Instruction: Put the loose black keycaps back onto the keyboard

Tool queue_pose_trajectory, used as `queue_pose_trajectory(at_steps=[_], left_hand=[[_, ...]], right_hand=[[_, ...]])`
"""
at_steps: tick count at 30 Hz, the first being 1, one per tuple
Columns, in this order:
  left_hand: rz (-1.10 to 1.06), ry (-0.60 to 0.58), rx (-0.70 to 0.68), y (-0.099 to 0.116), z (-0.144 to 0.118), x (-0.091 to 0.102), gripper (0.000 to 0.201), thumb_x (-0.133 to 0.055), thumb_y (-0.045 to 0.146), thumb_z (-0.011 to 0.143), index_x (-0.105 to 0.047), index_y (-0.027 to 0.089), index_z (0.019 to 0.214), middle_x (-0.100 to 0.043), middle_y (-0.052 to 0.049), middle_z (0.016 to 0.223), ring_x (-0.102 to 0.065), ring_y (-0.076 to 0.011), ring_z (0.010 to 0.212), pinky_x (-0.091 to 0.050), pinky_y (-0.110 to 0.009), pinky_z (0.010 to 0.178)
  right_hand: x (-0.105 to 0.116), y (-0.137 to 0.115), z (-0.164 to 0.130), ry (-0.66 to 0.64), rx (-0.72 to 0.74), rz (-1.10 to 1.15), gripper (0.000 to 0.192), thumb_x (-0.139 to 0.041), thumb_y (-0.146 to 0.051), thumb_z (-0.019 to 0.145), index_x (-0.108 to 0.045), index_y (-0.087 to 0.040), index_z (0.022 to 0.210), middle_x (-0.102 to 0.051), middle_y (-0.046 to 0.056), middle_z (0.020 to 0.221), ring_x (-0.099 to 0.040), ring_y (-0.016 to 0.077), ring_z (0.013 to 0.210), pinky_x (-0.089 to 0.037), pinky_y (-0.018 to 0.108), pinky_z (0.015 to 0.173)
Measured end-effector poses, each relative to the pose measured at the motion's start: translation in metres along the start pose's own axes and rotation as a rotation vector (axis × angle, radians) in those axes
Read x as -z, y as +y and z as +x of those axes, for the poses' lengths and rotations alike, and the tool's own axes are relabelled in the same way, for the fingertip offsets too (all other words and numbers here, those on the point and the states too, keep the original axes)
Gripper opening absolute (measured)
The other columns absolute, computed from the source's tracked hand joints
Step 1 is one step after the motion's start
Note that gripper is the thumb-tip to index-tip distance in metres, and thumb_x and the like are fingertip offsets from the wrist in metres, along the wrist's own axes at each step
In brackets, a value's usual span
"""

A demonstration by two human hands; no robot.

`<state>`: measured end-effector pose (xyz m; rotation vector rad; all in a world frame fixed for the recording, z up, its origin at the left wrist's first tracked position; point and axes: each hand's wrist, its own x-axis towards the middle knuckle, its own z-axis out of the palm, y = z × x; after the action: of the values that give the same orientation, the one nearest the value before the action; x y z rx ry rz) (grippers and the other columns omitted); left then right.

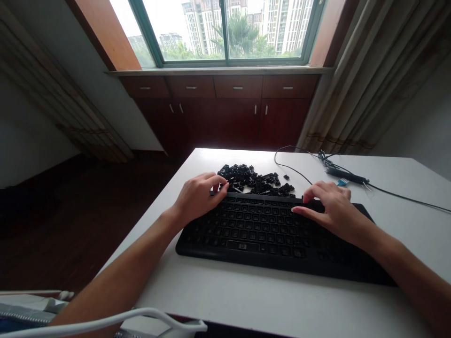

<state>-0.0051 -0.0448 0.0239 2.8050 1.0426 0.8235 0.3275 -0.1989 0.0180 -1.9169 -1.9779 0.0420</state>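
Note:
A black keyboard [268, 234] lies on a white table [246, 295], with its keycaps removed and bare sockets showing. Behind it sits a heap of loose black keycaps [253, 180]. My left hand [197, 197] rests at the keyboard's far left corner, fingertips pinched at the near edge of the heap; I cannot tell whether a keycap sits between them. My right hand [333, 206] lies palm down over the right part of the keyboard, fingers spread and touching its upper rows, holding nothing.
A black cable [292, 166] with a plug and a small blue tool [342, 182] lie at the table's far right. Dark wooden cabinets [229, 112] stand under a window ahead. Curtains hang on both sides. A white cord [105, 321] crosses the bottom left.

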Motion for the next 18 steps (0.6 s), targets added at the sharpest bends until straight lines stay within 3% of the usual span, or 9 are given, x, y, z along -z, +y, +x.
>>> queue_pose_trajectory(at_steps=[5, 9, 13, 18], left_hand=[[-0.010, 0.039, -0.021, 0.002, -0.001, -0.001, 0.023, -0.054, 0.037, 0.096, -0.069, 0.020, 0.091, -0.065, -0.002, 0.080, -0.056, -0.0126, 0.070, -0.043, -0.028, 0.069], [-0.082, 0.035, 0.041, 0.001, -0.002, -0.004, 0.021, -0.055, 0.036, 0.096, -0.069, 0.021, 0.092, -0.064, 0.000, 0.079, -0.055, -0.0115, 0.068, -0.043, -0.027, 0.067], [-0.110, 0.022, 0.061, 0.001, -0.001, -0.006, 0.021, -0.055, 0.036, 0.096, -0.069, 0.021, 0.092, -0.063, 0.000, 0.078, -0.054, -0.0111, 0.067, -0.042, -0.027, 0.067], [-0.119, 0.050, 0.009, 0.005, -0.002, -0.006, 0.022, -0.054, 0.035, 0.096, -0.069, 0.021, 0.091, -0.063, -0.001, 0.078, -0.054, -0.0116, 0.067, -0.043, -0.028, 0.067]], right_hand=[[0.005, 0.000, 0.000, 0.052, 0.019, 0.043, 0.041, -0.052, -0.065, 0.091, -0.063, -0.025, 0.094, -0.069, 0.007, 0.101, -0.061, 0.0301, 0.099, -0.037, 0.051, 0.092], [0.006, -0.006, 0.012, 0.072, 0.100, 0.057, 0.032, -0.054, -0.054, 0.095, -0.063, -0.025, 0.102, -0.069, 0.007, 0.106, -0.062, 0.0286, 0.100, -0.043, 0.049, 0.091], [0.002, -0.025, 0.041, 0.022, 0.307, 0.020, 0.024, -0.056, -0.041, 0.096, -0.064, -0.025, 0.110, -0.069, 0.008, 0.117, -0.061, 0.0277, 0.109, -0.045, 0.049, 0.098], [-0.001, -0.050, 0.082, -0.068, 0.419, 0.068, 0.024, -0.061, -0.038, 0.094, -0.066, -0.024, 0.112, -0.070, 0.007, 0.117, -0.061, 0.0256, 0.111, -0.049, 0.044, 0.097]])
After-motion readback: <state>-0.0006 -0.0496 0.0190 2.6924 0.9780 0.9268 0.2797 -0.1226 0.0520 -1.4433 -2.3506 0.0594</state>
